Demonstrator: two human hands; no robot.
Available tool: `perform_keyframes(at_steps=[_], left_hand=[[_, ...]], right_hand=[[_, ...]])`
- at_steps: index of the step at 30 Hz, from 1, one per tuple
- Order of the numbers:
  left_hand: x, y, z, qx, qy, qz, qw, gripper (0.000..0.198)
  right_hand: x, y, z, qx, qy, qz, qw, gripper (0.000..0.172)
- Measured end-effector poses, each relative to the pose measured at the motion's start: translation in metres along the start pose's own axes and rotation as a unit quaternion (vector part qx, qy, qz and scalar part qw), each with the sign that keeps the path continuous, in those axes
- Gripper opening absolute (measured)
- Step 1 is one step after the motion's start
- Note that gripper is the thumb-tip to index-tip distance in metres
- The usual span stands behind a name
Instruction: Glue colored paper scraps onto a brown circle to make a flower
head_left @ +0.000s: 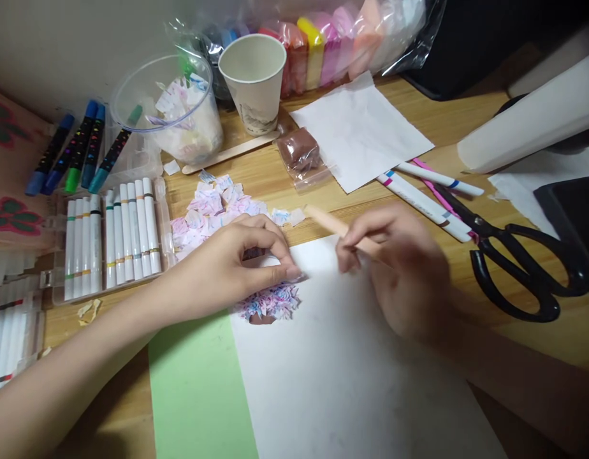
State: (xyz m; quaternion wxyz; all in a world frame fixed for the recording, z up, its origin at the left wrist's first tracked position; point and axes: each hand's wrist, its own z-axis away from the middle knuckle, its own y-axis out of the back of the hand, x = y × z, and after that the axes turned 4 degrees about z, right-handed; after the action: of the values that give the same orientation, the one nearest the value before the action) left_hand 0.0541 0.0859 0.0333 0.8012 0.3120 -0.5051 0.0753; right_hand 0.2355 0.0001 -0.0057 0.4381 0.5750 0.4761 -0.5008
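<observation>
My right hand (399,274), smeared by motion, grips a flat wooden craft stick (326,220) that points up and left. My left hand (256,261) rests over the upper part of a white sheet of paper (352,357), thumb and forefinger pinched together; a tiny purplish bit shows at their tips, too small to name. Just below those fingers, a cluster of crumpled pink, purple and blue paper bits (273,303) stands on the sheet, with a patch of brown clay (262,319) at its lower edge. Behind the left hand lies a pile of torn coloured paper scraps (213,204).
A green sheet (199,382) lies partly under the white one. Left stands a marker case (127,233). Behind are a plastic tub (189,137) of scraps, a paper cup (254,83), another wooden stick (232,152) and bagged brown clay (299,150). Black scissors (519,261) lie right.
</observation>
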Motion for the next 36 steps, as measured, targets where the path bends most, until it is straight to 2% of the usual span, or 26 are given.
perform_keyframes(at_steps=[1,3,8,14,17,22,29,36], left_hand=[[0.0002,-0.0008,-0.0003,0.002,0.008,-0.004,1.0,0.013],[0.0004,-0.0022,-0.0011,0.006,0.02,-0.021,1.0,0.013],[-0.0004,-0.0051,-0.0037,0.039,0.027,-0.107,0.993,0.012],[-0.0008,-0.0056,-0.0065,0.049,0.016,-0.168,0.984,0.012],[-0.0006,-0.0054,-0.0074,0.05,0.014,-0.181,0.982,0.012],[0.0002,-0.0051,-0.0077,0.044,0.014,-0.199,0.979,0.012],[0.003,-0.004,-0.0064,0.028,0.021,-0.206,0.978,0.013],[0.0003,-0.0035,-0.0089,0.031,0.01,-0.194,0.981,0.018]], right_hand=[[-0.001,0.0007,-0.0001,0.028,0.016,-0.024,0.999,0.026],[-0.0033,0.0026,-0.0002,0.039,0.033,-0.043,0.998,0.033],[-0.0044,0.0064,0.002,-0.047,-0.006,-0.037,0.998,0.05],[0.0004,0.0067,0.0057,-0.064,-0.007,-0.015,0.998,0.057],[0.0023,0.0048,0.0064,-0.088,0.016,0.008,0.996,0.056],[0.0029,0.0018,0.0066,-0.091,0.038,0.028,0.995,0.051],[0.002,0.0023,0.0064,-0.092,0.047,0.042,0.994,0.051],[-0.0005,0.0032,0.0052,-0.131,0.046,0.084,0.987,0.046]])
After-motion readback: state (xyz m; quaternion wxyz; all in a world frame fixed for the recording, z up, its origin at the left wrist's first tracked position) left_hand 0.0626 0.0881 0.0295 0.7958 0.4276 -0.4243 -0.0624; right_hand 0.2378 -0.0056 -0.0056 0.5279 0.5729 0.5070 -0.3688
